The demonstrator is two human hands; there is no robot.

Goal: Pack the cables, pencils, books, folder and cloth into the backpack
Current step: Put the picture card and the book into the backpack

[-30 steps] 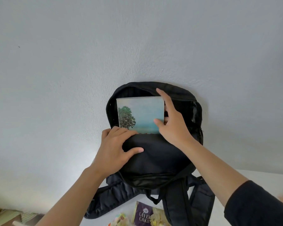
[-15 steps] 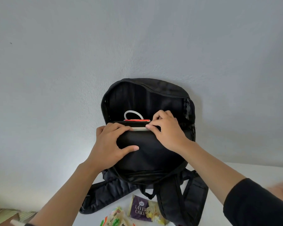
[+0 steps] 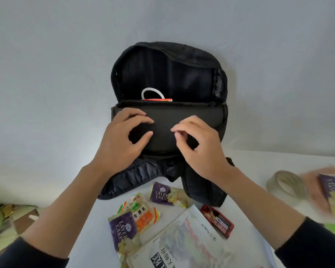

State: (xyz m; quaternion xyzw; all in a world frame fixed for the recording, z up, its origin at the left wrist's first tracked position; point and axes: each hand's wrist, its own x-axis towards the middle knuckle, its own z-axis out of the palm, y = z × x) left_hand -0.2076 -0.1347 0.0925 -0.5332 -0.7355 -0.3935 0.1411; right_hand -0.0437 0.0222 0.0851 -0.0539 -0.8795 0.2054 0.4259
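Bracing the black backpack (image 3: pixel 191 60) with the left hand (image 3: pixel 124 138): bent fingers resting on the front panel, nothing clasped. Hovering the right hand (image 3: pixel 199 146) just in front of the same panel, fingers loosely curled and empty. Propped upright against the far wall (image 3: pixel 66 74), mouth unzipped and gaping; inside, showing only a white cable (image 3: pixel 152 92) loop and a red edge (image 3: pixel 157 100) just above the front lip. No telling whether that edge belongs to a book or the folder.

Lying on the near worktop (image 3: pixel 249 202), not yet packed: a book (image 3: pixel 182 246) in a glossy cover, among snack packets (image 3: pixel 162 193), with a tape roll (image 3: pixel 284 183) further right.

Likely trouble from here:
- Letting go with both hands at once and losing the soft bag to a forward slump or a slide down the wall.
- Kinking or trapping the loop by pushing the book in flat against it.
- Grabbing a packet in error, given the clutter round the book.
- Snagging the straps (image 3: pixel 124 180) spread beside the packets and dragging the bag off balance.
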